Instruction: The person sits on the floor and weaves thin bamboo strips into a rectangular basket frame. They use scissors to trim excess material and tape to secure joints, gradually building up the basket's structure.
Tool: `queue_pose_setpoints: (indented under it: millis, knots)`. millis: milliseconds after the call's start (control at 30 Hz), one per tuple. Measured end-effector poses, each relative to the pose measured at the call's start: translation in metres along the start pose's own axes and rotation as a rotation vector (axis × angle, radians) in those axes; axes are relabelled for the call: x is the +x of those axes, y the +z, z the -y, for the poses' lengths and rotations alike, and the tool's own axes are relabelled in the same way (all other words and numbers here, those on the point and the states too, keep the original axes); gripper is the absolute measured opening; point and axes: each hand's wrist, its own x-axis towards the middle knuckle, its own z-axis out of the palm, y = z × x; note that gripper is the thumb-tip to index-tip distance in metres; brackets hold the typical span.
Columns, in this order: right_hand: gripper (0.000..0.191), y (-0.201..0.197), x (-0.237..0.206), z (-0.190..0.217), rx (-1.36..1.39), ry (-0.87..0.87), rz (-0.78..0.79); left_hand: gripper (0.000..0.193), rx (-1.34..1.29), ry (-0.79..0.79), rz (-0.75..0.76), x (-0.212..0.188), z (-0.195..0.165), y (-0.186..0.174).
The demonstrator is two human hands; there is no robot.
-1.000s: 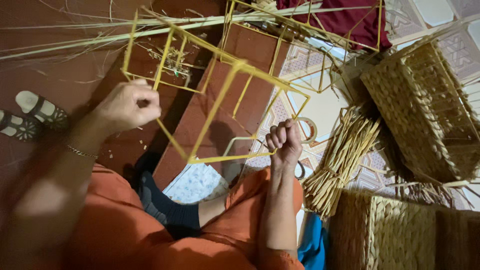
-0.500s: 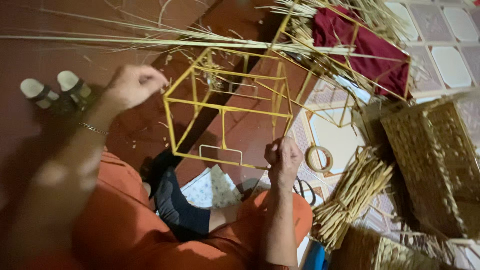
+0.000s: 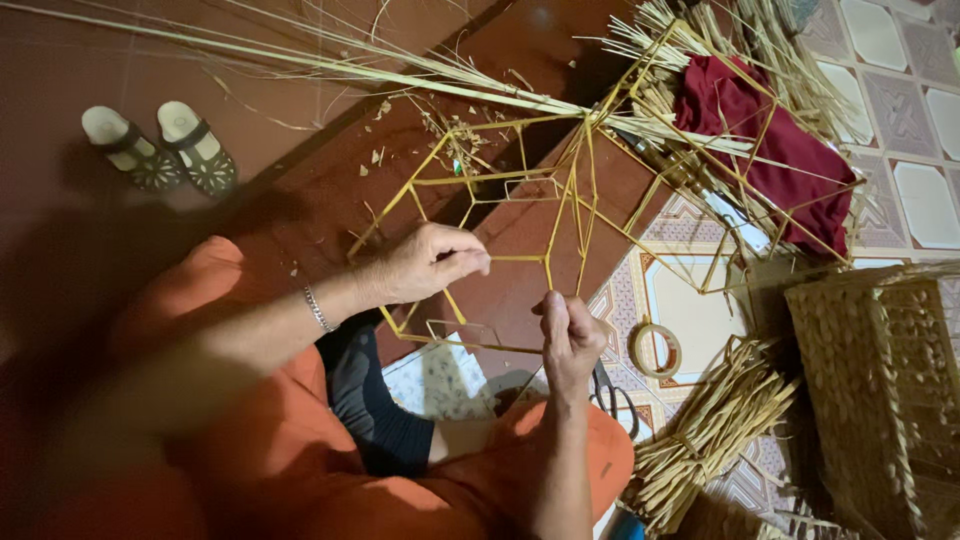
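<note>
Both hands are gripping the yellow frame [image 3: 520, 230], an open box of thin rods held above the lap. Left hand [image 3: 430, 262] is closing finger and thumb on a horizontal rod; right hand [image 3: 570, 335] is pinching a lower corner joint. Judging by these grips, the frame is being turned and steadied for work at a joint; any next move is calling for a firm pinch without bending the rods. Long reeds [image 3: 400, 75], a red cloth [image 3: 770, 150], a tape roll [image 3: 655, 350], a straw bundle [image 3: 710, 430] and a woven basket [image 3: 880, 380] are lying around on the floor [image 3: 60, 250].
</note>
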Motion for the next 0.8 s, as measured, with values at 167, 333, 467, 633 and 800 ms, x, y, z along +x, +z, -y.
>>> queue_pose_setpoints:
  millis: [167,333,467,633,800]
  knots:
    - [0.025,-0.004,0.009,-0.008,-0.142,-0.176,0.033,0.042,-0.081,-0.233,0.038,-0.015,0.018,0.015]
    - [0.014,0.001,0.009,-0.022,-0.309,-0.369,-0.150,0.053,-0.076,-0.295,0.016,-0.021,0.030,0.028]
    - [0.042,0.001,0.005,-0.036,0.467,0.331,-0.304,0.055,-0.059,-0.377,0.060,-0.027,0.038,0.037]
    - [0.043,-0.008,0.001,-0.052,0.749,0.826,-0.017,0.051,-0.008,-0.311,0.129,-0.042,0.053,0.048]
    - [0.039,-0.018,-0.008,-0.056,0.788,0.659,0.043,0.038,-0.078,0.126,0.244,-0.039,0.067,0.041]
